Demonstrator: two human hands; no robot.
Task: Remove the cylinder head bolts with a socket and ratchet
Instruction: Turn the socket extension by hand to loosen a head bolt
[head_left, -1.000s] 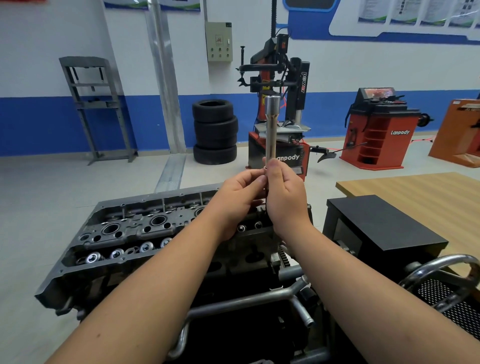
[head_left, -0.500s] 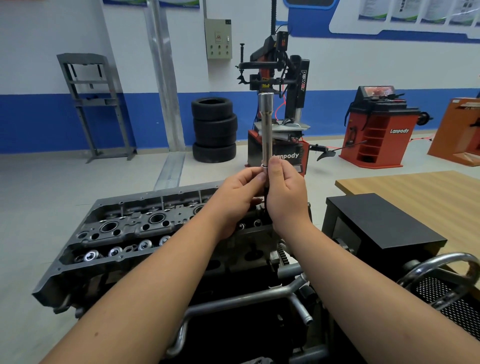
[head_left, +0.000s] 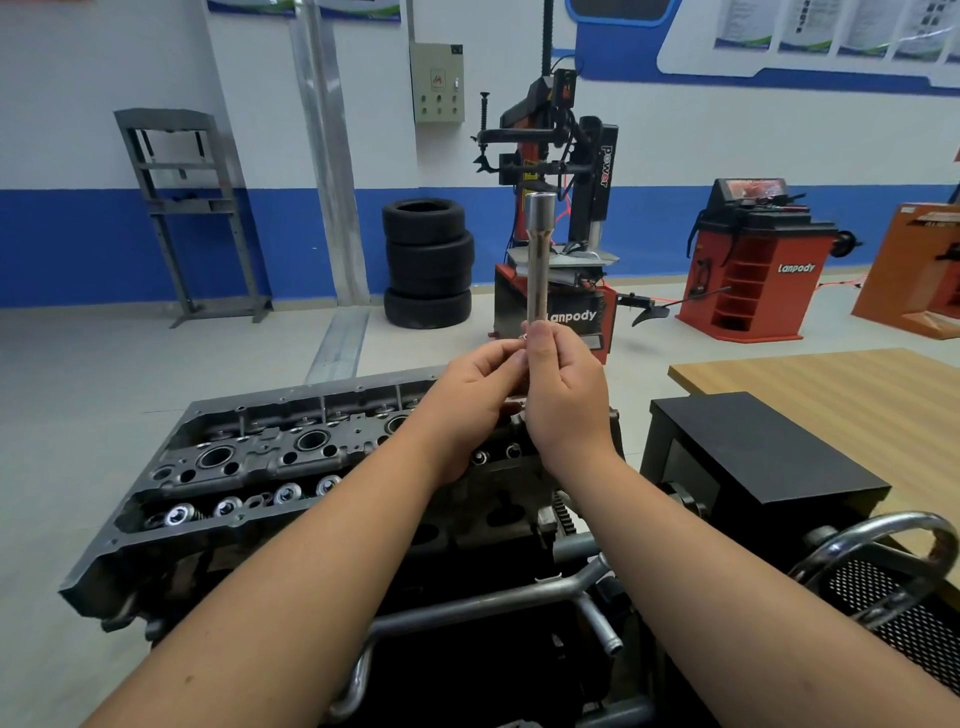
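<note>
Two bare forearms reach forward over a grey metal cylinder head (head_left: 270, 457) mounted on a stand. The right hand (head_left: 566, 395) grips the lower end of a long silver steel socket (head_left: 538, 260), holding it upright in the air above the cylinder head. The left hand (head_left: 472, 389) pinches the same end with thumb and fingertips, touching the right hand. Behind stand a stack of three black tyres (head_left: 428, 262) and a red tyre-changing machine (head_left: 550, 218).

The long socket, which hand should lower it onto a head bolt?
Right, probably. The right hand wraps the long socket and holds it upright; the left hand only pinches near its base, above the cylinder head.
</note>
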